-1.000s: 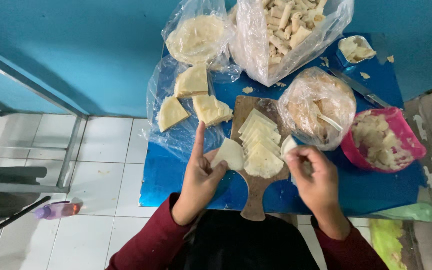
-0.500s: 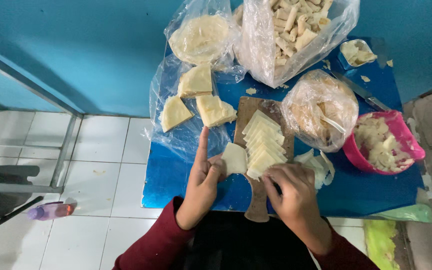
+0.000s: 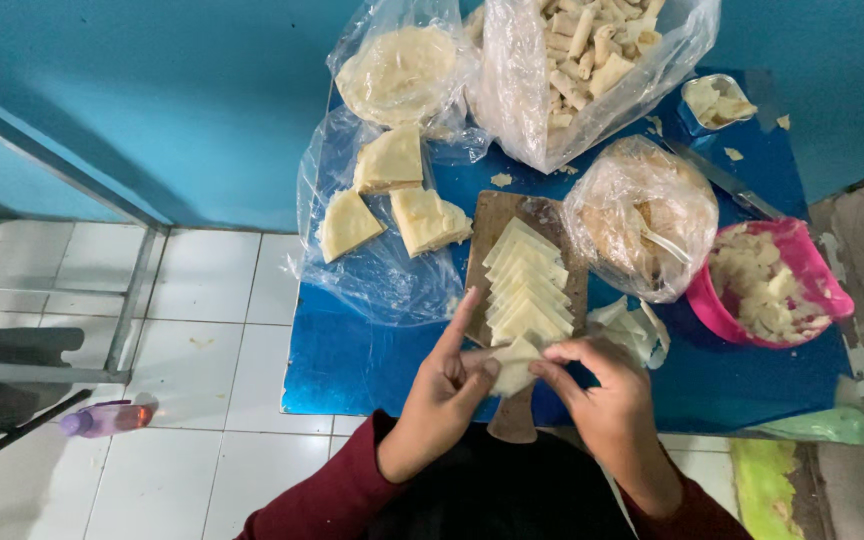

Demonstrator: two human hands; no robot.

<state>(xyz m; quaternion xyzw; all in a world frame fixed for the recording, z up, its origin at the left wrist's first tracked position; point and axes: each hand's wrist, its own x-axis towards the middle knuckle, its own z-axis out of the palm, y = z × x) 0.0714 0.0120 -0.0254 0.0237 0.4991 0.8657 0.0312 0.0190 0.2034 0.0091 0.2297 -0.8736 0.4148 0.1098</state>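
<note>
My left hand (image 3: 442,385) and my right hand (image 3: 597,385) both pinch one pale wrapper sheet (image 3: 514,362) over the near end of a wooden cutting board (image 3: 492,225). My left index finger points toward the board. A fanned row of cut wrapper pieces (image 3: 527,285) lies on the board just beyond my fingers. The board rests on a small blue table (image 3: 352,365).
A clear plastic sheet (image 3: 382,275) holds three triangular wrapper stacks (image 3: 392,160). Behind stand a bag of round wrappers (image 3: 397,70), a big bag of rolled pieces (image 3: 592,50), a bag of filling (image 3: 637,215), a pink bowl (image 3: 822,295) and a small tub (image 3: 717,100). White tiled floor lies to the left.
My right hand came in from the right of the board to meet the left hand. Both now hold the wrapper, which earlier only the left hand touched.
</note>
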